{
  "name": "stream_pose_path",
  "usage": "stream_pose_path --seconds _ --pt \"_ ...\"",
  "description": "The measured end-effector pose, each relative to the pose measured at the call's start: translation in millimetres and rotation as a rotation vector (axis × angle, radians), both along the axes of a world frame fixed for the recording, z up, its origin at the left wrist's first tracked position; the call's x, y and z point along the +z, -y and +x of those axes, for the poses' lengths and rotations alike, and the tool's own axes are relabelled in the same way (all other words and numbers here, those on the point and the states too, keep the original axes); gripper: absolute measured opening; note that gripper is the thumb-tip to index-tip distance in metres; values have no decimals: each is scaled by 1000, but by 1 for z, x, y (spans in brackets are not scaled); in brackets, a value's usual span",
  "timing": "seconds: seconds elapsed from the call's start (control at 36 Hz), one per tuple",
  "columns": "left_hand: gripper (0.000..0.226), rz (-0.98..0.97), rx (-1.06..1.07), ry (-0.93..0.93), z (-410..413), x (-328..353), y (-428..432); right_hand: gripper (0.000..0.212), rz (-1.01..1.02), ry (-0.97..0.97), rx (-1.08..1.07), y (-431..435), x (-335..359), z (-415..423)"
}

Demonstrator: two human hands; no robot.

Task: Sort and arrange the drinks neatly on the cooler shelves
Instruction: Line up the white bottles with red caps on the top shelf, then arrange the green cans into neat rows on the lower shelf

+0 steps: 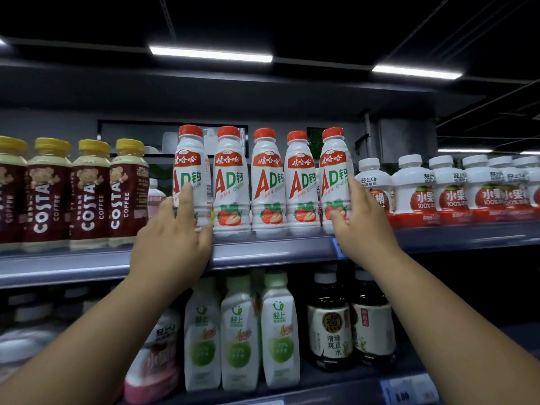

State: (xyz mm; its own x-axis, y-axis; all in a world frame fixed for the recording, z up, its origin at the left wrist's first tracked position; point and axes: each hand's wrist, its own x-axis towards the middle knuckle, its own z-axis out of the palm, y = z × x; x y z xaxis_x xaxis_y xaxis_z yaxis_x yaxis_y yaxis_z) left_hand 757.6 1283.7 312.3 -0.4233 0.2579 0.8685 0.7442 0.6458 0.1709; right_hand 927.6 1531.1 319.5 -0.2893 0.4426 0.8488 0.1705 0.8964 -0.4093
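Five red-capped AD bottles (264,182) stand upright in a tight front row on the upper shelf (263,251). Left hand (172,238) presses the row's leftmost bottle, right hand (359,226) its rightmost. Fingers on both are mostly straight, flat on the plastic, not wrapped round. Left of the row: Costa bottles (87,194), lined up. Right of it: white fruit bottles (455,185), lined up. Below the row a pink bottle (155,355) seems to lean, likely still to fix. Row itself looks nearly done.

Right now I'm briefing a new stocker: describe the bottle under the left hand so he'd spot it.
On the upper shelf, between yellow-capped Costa coffees and squat white-capped bottles, stand five white red-capped AD bottles. It is the leftmost, touched by the left hand; only its label shows a barcode.
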Motion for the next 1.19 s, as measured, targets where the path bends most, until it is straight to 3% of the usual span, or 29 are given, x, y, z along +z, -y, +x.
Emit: stream_pose_path --seconds 0.14,0.22,0.44,0.69,0.81,1.03,1.19 --pt "75 -139 48 -59 2 -19 18 66 82 -30 -52 26 -13 4" --pt "80 -211 37 -101 2 -33 38 61 135 -9 36 59 -22 4" --pt "67 -398 23 -97 -5 -59 133 50 152 236 284 175 -43 -21" --pt "48 -382 99 182 -11 -95 306 56 140 429 497 339 -95 -82" --pt "35 -362 117 278 -13 -122 392 43 104 503 564 416 -130 -108" --pt "33 -381 231 461 -8 -180 540 41 -20 640 713 552 -202 -147" --pt "36 -374 295 592 -19 -220 605 41 -136 746 768 607 -257 -182"
